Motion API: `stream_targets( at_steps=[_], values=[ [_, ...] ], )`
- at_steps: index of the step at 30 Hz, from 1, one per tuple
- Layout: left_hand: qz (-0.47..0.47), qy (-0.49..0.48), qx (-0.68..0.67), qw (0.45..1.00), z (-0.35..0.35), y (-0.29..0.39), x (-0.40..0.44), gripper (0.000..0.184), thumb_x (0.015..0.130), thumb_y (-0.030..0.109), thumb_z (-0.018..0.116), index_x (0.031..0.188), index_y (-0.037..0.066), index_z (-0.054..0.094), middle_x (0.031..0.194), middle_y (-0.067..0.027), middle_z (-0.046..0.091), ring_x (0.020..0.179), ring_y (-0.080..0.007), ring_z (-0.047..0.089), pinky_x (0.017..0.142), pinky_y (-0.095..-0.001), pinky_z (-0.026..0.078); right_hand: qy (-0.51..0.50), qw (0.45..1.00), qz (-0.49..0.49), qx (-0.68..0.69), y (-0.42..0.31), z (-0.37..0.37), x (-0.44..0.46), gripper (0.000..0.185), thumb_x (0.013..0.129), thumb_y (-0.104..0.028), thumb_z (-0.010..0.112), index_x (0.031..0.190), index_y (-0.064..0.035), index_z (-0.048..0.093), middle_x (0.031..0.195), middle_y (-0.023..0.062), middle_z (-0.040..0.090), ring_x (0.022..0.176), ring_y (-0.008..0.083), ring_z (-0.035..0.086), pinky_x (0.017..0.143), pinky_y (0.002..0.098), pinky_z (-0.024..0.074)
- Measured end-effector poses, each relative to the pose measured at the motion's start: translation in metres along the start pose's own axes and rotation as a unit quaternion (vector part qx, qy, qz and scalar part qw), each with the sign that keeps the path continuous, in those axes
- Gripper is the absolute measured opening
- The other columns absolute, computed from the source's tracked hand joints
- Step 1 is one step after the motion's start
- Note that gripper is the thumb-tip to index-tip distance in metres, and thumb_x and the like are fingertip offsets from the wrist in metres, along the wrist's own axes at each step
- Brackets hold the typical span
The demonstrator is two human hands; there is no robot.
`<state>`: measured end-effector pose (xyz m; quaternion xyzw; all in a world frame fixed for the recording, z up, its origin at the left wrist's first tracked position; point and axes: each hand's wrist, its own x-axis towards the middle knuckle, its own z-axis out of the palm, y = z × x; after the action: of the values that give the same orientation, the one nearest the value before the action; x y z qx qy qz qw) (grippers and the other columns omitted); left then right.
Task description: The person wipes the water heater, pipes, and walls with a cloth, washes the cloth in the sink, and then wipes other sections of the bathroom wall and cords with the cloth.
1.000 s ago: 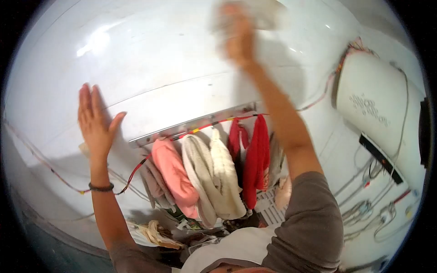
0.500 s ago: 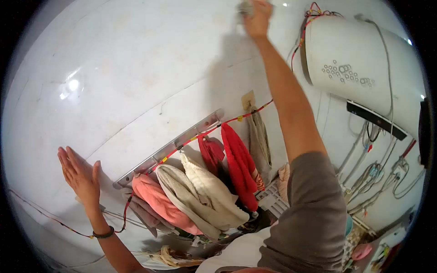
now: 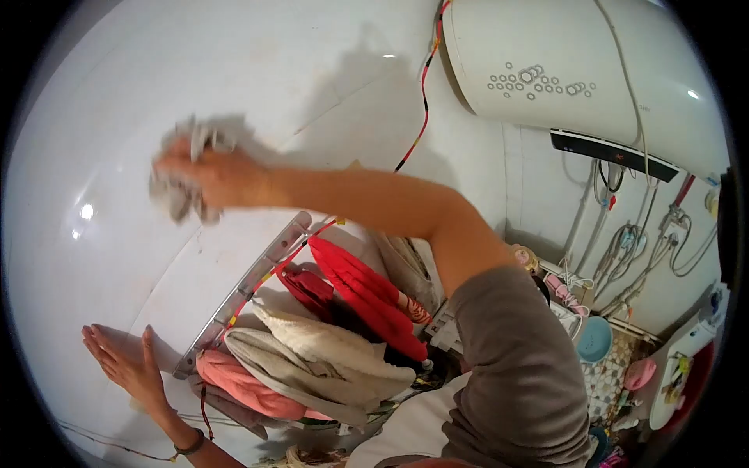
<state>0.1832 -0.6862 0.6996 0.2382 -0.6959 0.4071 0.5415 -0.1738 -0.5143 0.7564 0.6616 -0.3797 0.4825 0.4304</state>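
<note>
My right hand (image 3: 214, 173) is closed on a crumpled grey cloth (image 3: 175, 193) and presses it to the white wall (image 3: 257, 70); both are a little blurred. Lower left, my left hand (image 3: 129, 366) lies flat on the wall with its fingers stretched and thumb apart. Between the arms runs a metal hook rail (image 3: 265, 273) with towels hanging from it: a red towel (image 3: 370, 292), a cream towel (image 3: 328, 335) and a pink towel (image 3: 238, 386) among them. A red and black cord (image 3: 426, 97) passes along the rail.
A white water heater (image 3: 562, 54) is mounted at the upper right, with a black panel (image 3: 612, 154) below it and looped cables (image 3: 624, 246) on the wall. Lower right are a blue basin (image 3: 595, 340) and a pink object (image 3: 640, 374) near a patterned floor.
My right hand has swept the cloth from high on the wall down and to the left. My left hand stays flat on the wall. The view has shifted to the right.
</note>
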Motion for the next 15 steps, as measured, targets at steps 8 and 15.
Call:
stream_targets(
  at_steps=[8,15],
  values=[
    [-0.005,-0.003,0.000,1.000,0.012,0.014,0.006,0.099,0.084,0.054,0.068,0.155,0.004,0.021,0.160,-0.0204,0.021,0.147,-0.0365,0.023,0.116,-0.0477,0.026,0.160,0.974,0.128,-0.098,0.163,-0.188,0.120,0.039,0.084,-0.011,0.062,0.121,0.0011,0.059,0.118,0.0225,0.059,0.123,0.0367,0.048,0.103,0.0521,0.0356],
    [0.029,-0.076,0.097,0.992,-0.004,0.035,0.016,0.109,0.086,0.069,0.058,0.150,-0.009,0.017,0.151,-0.0367,0.022,0.139,-0.0486,0.031,0.104,-0.0562,0.040,0.278,0.833,0.275,-0.392,0.286,-0.288,0.074,0.055,0.086,-0.040,0.058,0.130,-0.0068,0.054,0.136,0.0190,0.052,0.126,0.0382,0.048,0.104,0.0542,0.0362]
  ],
)
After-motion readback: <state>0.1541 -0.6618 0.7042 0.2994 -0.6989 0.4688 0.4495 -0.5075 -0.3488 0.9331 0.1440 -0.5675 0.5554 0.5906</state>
